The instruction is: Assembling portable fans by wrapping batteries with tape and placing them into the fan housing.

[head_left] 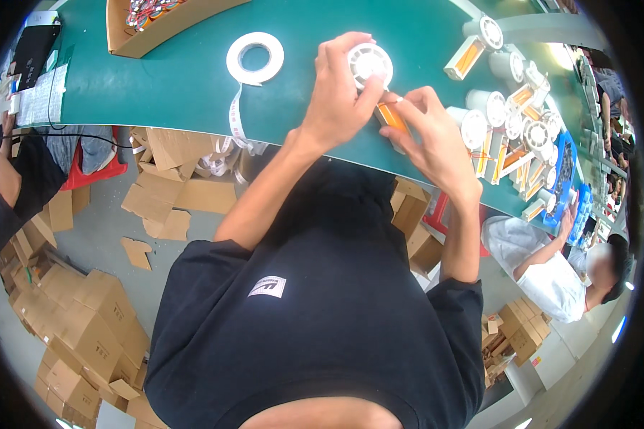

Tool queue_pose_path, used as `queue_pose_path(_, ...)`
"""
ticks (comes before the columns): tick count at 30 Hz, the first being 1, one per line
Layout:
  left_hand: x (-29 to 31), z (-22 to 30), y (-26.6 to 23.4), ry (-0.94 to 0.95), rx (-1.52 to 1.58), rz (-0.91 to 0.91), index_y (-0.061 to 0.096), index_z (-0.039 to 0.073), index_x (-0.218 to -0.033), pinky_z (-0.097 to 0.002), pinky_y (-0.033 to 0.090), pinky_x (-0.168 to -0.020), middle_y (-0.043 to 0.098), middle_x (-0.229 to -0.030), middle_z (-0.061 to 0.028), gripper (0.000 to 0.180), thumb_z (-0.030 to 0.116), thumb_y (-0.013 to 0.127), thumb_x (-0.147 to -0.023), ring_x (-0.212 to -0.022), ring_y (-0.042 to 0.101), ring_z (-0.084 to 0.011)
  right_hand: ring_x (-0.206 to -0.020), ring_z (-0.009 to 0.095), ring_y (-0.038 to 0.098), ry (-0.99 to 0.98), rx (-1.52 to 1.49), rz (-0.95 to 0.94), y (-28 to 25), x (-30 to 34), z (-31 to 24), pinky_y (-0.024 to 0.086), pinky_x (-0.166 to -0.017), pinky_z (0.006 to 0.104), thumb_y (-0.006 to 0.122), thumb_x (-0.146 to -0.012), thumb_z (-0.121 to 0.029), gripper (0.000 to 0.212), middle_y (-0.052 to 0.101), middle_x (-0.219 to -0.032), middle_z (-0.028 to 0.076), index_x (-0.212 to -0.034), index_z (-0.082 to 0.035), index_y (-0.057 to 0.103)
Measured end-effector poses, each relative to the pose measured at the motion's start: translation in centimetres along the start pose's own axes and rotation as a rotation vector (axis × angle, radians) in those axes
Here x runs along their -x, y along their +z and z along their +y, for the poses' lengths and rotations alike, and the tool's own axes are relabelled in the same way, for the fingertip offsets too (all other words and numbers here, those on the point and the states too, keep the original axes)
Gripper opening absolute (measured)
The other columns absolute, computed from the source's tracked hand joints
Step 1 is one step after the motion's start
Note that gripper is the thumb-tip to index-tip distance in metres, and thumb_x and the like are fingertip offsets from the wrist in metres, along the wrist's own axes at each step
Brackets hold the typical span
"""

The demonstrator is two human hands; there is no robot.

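My left hand (341, 93) is closed around a white round lamp housing (369, 61) with a slotted end face, held above the green workbench. The fingers of my right hand (431, 129) pinch a narrow white box with an orange-yellow part (392, 119), just below the housing. How the housing and box join is hidden by my fingers. Left of my hands lies a roll of white label tape (276, 57), its loose strip (236, 114) hanging over the bench edge. Several similar white lamps (487, 107) with orange-and-white boxes are grouped to the right.
A cardboard box (125, 44) of coloured wires stands at the bench's far left. Blue trays (565, 168) sit beyond the lamps. Flattened cardboard (168, 196) and stacked cartons (86, 322) cover parts of the floor. One person (544, 264) is at right, another (14, 186) at left.
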State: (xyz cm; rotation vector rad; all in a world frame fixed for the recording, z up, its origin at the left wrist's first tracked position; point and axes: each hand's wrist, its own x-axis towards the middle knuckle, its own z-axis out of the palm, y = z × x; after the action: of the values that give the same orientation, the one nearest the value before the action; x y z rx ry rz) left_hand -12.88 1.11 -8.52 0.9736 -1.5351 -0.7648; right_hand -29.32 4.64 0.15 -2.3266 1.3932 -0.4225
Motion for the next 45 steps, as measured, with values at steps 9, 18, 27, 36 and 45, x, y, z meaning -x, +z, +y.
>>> queue_pose_path(9,-0.1,-0.2,0.0,0.012,0.001,-0.025,0.028,-0.002,-0.123,-0.0330,0.050,-0.084,0.049,-0.116,-0.0196,0.045,-0.001,0.052,-0.085,-0.100,0.057,-0.0226,-0.077,0.033,0.061,-0.058,0.159,-0.466,-3.2,-3.0,0.9,0.049,-0.064,0.0419,0.058,-0.090,-0.026,0.033,0.058,-0.079,0.014,-0.121,-0.014,0.055)
queue_pose_path(18,0.3,-0.5,0.3,-0.070,0.127,0.021,0.036,0.001,-0.124,-0.0440,0.034,-0.096,0.044,-0.118,-0.0200,0.049,0.010,0.059,-0.081,-0.108,0.044,-0.0357,-0.075,0.032,0.063,0.018,0.153,-0.774,-4.3,-5.3,0.9,0.049,-0.067,0.0426,0.065,-0.083,-0.013,0.052,0.062,-0.074,0.015,-0.132,-0.019,0.048)
queue_pose_path(27,0.0,-0.3,-0.2,0.031,-0.028,-0.038,0.027,-0.002,-0.124,-0.0353,0.046,-0.091,0.047,-0.119,-0.0203,0.047,-0.002,0.050,-0.083,-0.104,0.054,-0.0237,-0.069,0.038,0.063,0.017,0.103,-0.659,-3.5,-4.4,0.7,0.050,-0.064,0.0464,0.064,-0.082,-0.007,0.054,0.062,-0.069,0.018,-0.131,-0.019,0.044)
queue_pose_path(36,0.0,-0.3,-0.1,0.036,-0.010,-0.036,0.027,-0.002,-0.124,-0.0346,0.046,-0.090,0.047,-0.119,-0.0195,0.046,-0.002,0.050,-0.084,-0.103,0.054,-0.0231,-0.065,0.035,0.061,0.101,0.056,-0.779,-3.9,-4.6,1.4,0.047,-0.061,0.0431,0.063,-0.083,-0.011,0.047,0.060,-0.066,0.016,-0.125,-0.015,0.044)
queue_pose_path(45,0.1,-0.4,0.0,-0.006,0.032,-0.016,0.028,-0.001,-0.124,-0.0343,0.045,-0.090,0.048,-0.118,-0.0186,0.046,-0.001,0.051,-0.085,-0.105,0.052,-0.0228,-0.070,0.036,0.062,-0.060,0.260,-0.394,-1.0,-1.8,-0.4,0.048,-0.059,0.0434,0.067,-0.083,-0.031,0.045,0.062,-0.078,0.017,-0.114,-0.006,0.045)
